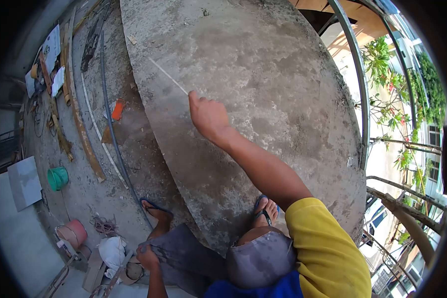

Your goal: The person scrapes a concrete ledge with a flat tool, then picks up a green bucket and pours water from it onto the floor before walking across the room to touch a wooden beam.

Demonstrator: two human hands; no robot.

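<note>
My right hand (208, 116) is closed around one end of a thin pale stick (169, 76). The stick points away to the upper left, over the rough concrete slab (263, 84). Its gripped end is hidden inside my fingers. Lower down, my left hand (147, 257) rests on my left knee, against the dark grey shorts (184, 251). Its fingers lie over the knee, partly out of sight, and I see no object in them.
Left of the slab's edge, a grey pipe (115, 134) and wooden strips (79, 119) lie lengthwise. An orange object (117, 109), a green bucket (58, 178) and a red bucket (72, 233) stand around. Metal framing (360, 84) borders the right side.
</note>
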